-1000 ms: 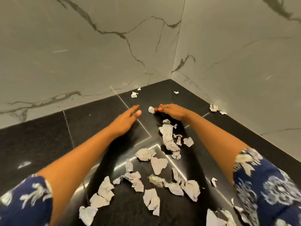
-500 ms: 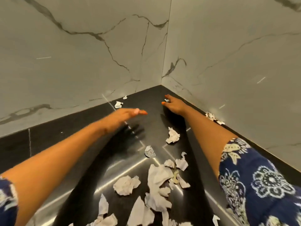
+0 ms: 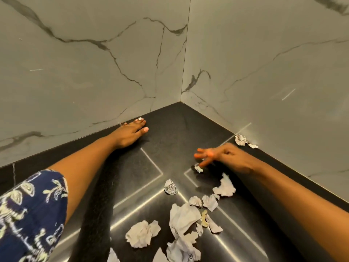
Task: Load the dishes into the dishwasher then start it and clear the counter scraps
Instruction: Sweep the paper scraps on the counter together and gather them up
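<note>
1. Left hand, centre left of the frame: now reached out flat along the foot of the left wall, fingertips touching a small white scrap at the wall line; a second ago held mid-counter. Fingers extended, nothing clasped yet.
2. Right hand, centre right: pulled back from the far corner, fingers spread and blurred just above a small scrap; apparently unclenched, though whether anything sits in the palm cannot be told.
3. Black counter, filling the lower half: main heap of crumpled paper scraps at lower centre, nearer the bottom edge than before as the view swung toward the corner.
4. Two more scraps at centre right, against the foot of the right wall, untouched.
5. Far corner of the counter now bare of the piece seen there half a second ago.
6. Judgement: outlying bits being swept inward toward the heap; scrap clearing under way, not finished. No dishes or dishwasher in view.
</note>
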`<action>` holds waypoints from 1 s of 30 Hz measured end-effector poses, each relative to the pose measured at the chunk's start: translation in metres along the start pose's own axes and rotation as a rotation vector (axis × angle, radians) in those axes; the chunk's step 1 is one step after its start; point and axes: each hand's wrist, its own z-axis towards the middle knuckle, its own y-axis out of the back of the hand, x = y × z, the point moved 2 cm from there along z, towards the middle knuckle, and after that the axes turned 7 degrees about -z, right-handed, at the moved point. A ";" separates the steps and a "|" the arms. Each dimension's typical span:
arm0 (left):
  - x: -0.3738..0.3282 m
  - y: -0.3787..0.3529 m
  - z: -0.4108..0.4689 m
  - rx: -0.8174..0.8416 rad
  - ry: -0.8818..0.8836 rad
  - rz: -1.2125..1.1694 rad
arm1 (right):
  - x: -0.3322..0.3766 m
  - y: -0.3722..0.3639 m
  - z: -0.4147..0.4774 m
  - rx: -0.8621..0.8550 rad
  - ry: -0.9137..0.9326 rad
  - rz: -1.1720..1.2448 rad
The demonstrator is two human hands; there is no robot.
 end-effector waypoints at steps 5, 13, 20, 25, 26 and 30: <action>-0.034 -0.018 -0.043 0.134 -0.280 -0.129 | -0.028 0.050 0.001 -0.584 -0.143 -0.282; -0.070 -0.021 -0.112 0.035 -0.395 -0.723 | -0.045 0.032 -0.013 -0.264 -0.318 -0.467; -0.064 -0.046 -0.096 -0.039 -0.053 -0.121 | 0.002 -0.003 -0.049 -0.222 -0.116 -0.135; -0.129 -0.093 -0.125 0.249 -0.324 0.006 | -0.039 0.047 -0.053 -0.507 -0.403 -0.380; -0.140 -0.101 -0.133 0.306 -0.353 -0.035 | -0.048 0.049 -0.053 -0.453 -0.458 -0.423; -0.160 -0.096 -0.158 0.295 -0.249 -0.356 | -0.050 0.029 -0.056 -0.347 -0.498 -0.461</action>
